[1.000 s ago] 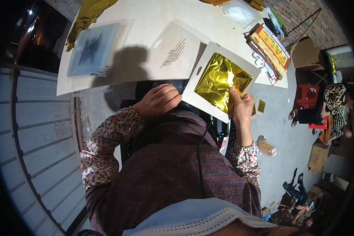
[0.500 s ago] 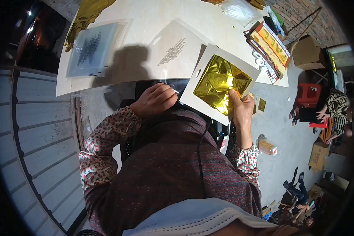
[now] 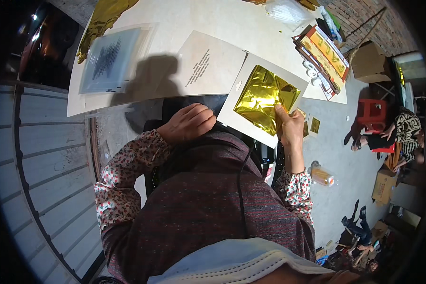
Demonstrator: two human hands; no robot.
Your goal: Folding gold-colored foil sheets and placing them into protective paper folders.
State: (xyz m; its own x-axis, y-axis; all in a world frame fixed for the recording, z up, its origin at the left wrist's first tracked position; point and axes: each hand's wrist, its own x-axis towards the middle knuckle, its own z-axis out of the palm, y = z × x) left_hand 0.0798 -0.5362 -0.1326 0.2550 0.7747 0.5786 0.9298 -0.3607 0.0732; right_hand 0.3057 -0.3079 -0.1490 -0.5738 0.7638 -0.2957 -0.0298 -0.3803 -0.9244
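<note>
In my right hand (image 3: 291, 125) is a white card (image 3: 228, 110) with a hanging hole, and a folded gold foil sheet (image 3: 265, 99) lies on top of it. The thumb presses on the foil while the other fingers stay under the card. My left hand (image 3: 190, 122) has its fingers curled at the near end of a clear plastic bag (image 3: 201, 59) with dark print. Most of that bag lies flat on the table; its near end is in shadow past the edge, where the grip is partly hidden. The card's left edge overlaps the bag's right side.
A stack of clear printed bags (image 3: 110, 61) lies on the table (image 3: 168, 40) at left, below crumpled gold foil (image 3: 104, 21). Far right are a printed red and yellow box (image 3: 324, 57) and plastic bags (image 3: 288, 13). Two people sit beyond on the right, near a red stool (image 3: 371, 113).
The printed bag has flattened and turned a little, so its print faces up more squarely. The card and foil have moved slightly left, and a glint of film by my left fingers has gone.
</note>
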